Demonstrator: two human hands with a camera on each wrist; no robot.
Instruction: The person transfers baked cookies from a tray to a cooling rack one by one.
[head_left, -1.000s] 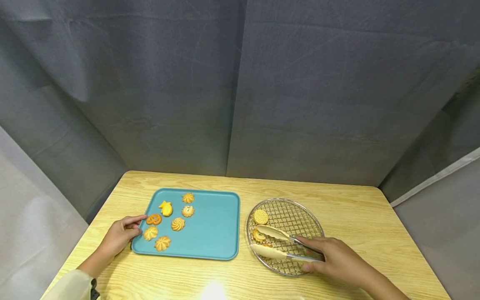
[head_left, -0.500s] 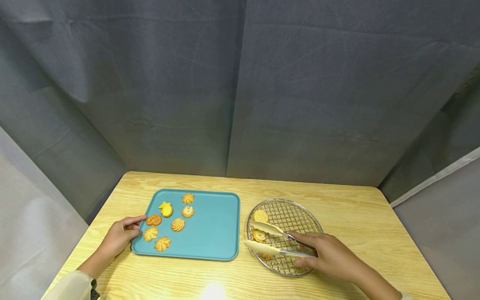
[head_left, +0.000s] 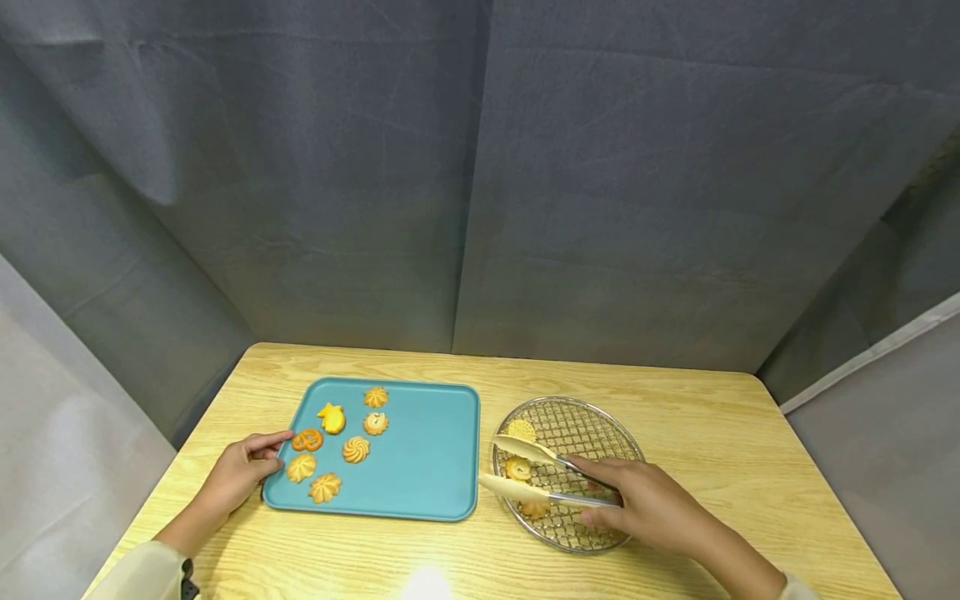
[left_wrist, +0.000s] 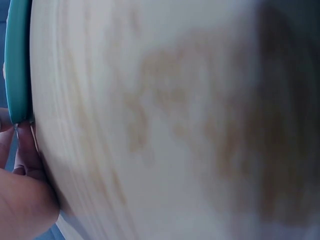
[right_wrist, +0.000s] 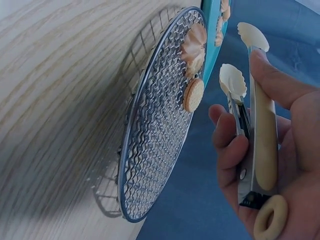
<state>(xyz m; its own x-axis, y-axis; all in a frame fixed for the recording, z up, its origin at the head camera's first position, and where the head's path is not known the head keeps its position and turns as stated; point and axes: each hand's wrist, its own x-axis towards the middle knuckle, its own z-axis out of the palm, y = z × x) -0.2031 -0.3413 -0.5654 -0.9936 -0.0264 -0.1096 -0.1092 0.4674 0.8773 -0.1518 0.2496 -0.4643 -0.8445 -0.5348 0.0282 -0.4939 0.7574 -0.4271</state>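
Presently, the right hand [head_left: 645, 504] grips spread tongs [head_left: 521, 490] over the rack [head_left: 600, 437]. Left hand [head_left: 240, 471] pinches tray [head_left: 427, 450] edge farthest from rack; narrow counter [head_left: 492, 408] strip lies between.

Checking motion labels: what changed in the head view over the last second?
The right hand and the tongs it holds moved left over the wire rack, toward the tray. Nothing was newly gripped or released. Unchanged: the tongs' spread tips, the left hand at the tray's edge, the cookies on the tray.

Ten cookies [head_left: 356, 450], two hands [head_left: 238, 471], one tray [head_left: 427, 450], one rack [head_left: 588, 437], one pair of tongs [head_left: 527, 450]
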